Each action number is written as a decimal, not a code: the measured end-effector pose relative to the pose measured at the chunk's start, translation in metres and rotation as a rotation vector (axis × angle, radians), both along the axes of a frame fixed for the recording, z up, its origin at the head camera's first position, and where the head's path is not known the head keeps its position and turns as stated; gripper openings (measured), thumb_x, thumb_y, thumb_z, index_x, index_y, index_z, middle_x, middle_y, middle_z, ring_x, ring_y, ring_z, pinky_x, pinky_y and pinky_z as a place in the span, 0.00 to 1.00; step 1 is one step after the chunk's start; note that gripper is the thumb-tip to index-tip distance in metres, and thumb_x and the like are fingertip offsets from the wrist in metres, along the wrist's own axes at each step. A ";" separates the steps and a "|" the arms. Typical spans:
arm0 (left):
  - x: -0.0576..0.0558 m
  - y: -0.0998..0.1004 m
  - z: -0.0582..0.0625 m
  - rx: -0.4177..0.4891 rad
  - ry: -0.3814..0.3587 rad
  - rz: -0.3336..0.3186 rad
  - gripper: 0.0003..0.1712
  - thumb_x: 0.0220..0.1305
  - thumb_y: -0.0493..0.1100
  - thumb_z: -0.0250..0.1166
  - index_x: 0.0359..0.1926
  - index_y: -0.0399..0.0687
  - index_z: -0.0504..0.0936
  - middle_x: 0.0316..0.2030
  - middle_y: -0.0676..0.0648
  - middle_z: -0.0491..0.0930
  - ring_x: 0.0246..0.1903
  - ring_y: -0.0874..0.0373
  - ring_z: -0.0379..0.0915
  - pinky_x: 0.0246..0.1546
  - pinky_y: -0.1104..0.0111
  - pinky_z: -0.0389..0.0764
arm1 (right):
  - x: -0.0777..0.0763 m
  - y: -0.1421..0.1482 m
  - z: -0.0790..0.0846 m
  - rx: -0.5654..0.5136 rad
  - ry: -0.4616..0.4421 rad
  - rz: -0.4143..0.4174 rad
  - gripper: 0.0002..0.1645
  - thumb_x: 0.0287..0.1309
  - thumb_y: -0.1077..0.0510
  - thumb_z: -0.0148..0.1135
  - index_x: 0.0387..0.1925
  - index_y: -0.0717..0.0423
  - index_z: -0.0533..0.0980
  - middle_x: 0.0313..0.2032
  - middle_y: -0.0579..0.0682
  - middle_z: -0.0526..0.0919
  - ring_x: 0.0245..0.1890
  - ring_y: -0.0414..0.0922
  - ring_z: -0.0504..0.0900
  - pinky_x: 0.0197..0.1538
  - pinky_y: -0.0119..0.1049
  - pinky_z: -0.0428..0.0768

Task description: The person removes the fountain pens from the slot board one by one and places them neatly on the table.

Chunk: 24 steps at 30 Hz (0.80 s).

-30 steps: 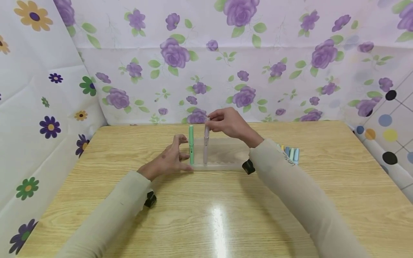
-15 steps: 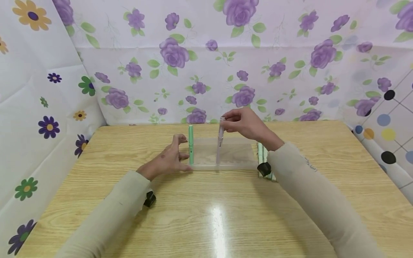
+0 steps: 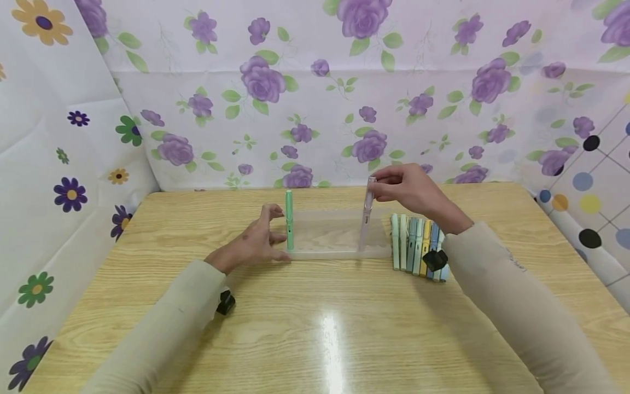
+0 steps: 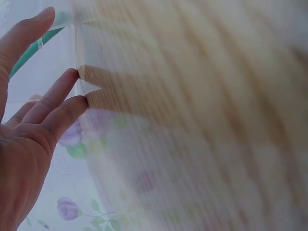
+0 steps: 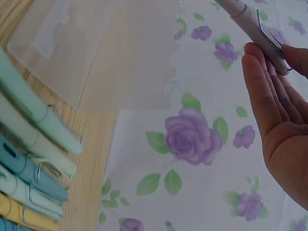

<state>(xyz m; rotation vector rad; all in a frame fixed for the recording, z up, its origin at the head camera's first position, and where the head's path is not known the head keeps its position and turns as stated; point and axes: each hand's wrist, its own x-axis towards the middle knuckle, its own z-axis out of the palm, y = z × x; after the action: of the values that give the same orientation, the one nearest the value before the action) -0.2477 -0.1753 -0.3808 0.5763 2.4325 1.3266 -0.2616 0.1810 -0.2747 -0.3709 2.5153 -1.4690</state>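
Note:
In the head view a clear plastic pen stand (image 3: pixel 320 255) lies on the wooden table. A capped green pen (image 3: pixel 289 220) stands upright at its left end. My left hand (image 3: pixel 253 241) holds that end, thumb toward the front and fingers toward the back. In the left wrist view two fingertips (image 4: pixel 72 73) touch the clear edge. My right hand (image 3: pixel 410 189) pinches the top of a capped pale lilac pen (image 3: pixel 367 213) between thumb and fingers. This pen leans slightly, its lower end at the stand's front rail toward the right. The right wrist view shows its metal clip.
Right of the stand, several capped pens (image 3: pixel 413 246) in green, blue and yellow lie side by side, partly hidden by the right wrist's black camera (image 3: pixel 435 260). A floral cloth (image 3: pixel 266 137) hangs behind the table (image 3: pixel 275 328).
My right hand has carried the lilac pen rightward along the stand, from near the green pen to near the right end. More of the lying pens now show. My left hand stays put.

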 end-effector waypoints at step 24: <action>-0.002 0.001 0.000 -0.017 0.010 -0.007 0.53 0.51 0.35 0.79 0.64 0.47 0.48 0.74 0.38 0.46 0.60 0.41 0.74 0.48 0.57 0.83 | 0.019 0.074 -0.001 0.146 0.001 -0.071 0.41 0.67 0.38 0.60 0.68 0.62 0.67 0.58 0.62 0.78 0.47 0.48 0.85 0.56 0.48 0.80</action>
<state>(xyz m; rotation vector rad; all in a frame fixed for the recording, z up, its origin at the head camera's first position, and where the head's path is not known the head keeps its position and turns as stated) -0.2493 -0.1747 -0.3805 0.5878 2.4448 1.3025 -0.2430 0.2554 -0.2757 -0.2604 2.6423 -1.2977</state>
